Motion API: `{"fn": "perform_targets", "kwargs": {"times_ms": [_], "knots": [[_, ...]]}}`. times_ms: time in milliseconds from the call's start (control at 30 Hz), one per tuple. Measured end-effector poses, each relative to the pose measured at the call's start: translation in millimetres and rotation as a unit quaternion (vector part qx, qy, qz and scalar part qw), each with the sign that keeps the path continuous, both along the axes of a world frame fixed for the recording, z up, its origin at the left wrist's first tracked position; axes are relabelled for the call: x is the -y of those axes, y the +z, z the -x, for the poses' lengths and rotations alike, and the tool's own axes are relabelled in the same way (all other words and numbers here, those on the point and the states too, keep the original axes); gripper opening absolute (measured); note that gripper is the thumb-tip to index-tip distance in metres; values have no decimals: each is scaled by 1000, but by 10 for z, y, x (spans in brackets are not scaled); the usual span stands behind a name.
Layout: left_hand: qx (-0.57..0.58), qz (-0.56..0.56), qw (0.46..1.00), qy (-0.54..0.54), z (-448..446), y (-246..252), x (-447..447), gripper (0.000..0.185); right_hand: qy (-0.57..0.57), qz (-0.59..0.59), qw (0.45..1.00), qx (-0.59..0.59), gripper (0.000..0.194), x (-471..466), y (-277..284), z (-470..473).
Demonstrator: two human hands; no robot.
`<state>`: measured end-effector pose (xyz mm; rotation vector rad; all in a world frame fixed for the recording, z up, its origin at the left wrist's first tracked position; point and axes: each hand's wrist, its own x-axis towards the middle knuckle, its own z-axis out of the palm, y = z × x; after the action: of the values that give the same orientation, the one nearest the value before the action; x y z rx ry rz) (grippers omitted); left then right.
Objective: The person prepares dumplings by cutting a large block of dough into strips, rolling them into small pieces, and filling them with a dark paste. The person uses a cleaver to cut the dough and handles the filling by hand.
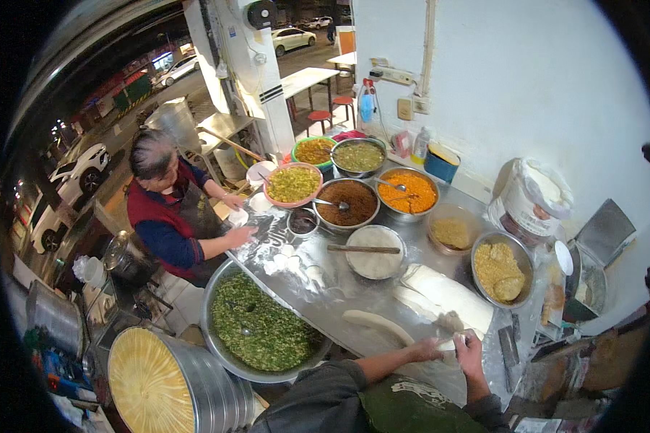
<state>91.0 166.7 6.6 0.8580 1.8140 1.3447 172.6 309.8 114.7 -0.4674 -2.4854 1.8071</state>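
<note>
Both of my hands are close together over the near right part of the steel work table (330, 308). My left hand (426, 349) and my right hand (467, 346) hold a small piece of pale dough (447, 345) between them. Just beyond them lies a thick folded slab of white dough (449, 297). A long curved dough strip (379, 323) rests on the table to the left of my hands. Farther left are several small dough pieces (287, 261) on scattered flour. A bowl of flour (376, 260) has a wooden rolling stick (363, 249) across its rim.
A co-worker (179, 211) stands at the table's left end, hands over floured metal. Bowls of brown (346, 203), orange (411, 195) and yellow (501, 270) fillings line the far side. A large basin of chopped greens (260, 325) and a tall steamer (151, 379) stand at the left. Flat tools (508, 346) lie at right.
</note>
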Motion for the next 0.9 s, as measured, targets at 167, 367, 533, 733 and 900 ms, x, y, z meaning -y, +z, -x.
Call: {"fn": "perform_targets", "kwargs": {"times_ms": [167,367,533,733,900], "knots": [[1,-107,994,-4,-28,-27,-66,48,-47,-135,989,-24,23,95,-298,77],[-70,-52,996,33,21,298,254,68,40,-294,953,57,25,-73,-693,180],[-87,45,994,46,21,401,372,91,61,-83,993,-59,23,209,-355,50],[-57,106,993,-3,102,415,482,67,-28,-3,999,-39,36,262,-79,98],[6,11,999,31,36,566,374,43,-67,-202,977,-14,33,193,-676,225]]}}
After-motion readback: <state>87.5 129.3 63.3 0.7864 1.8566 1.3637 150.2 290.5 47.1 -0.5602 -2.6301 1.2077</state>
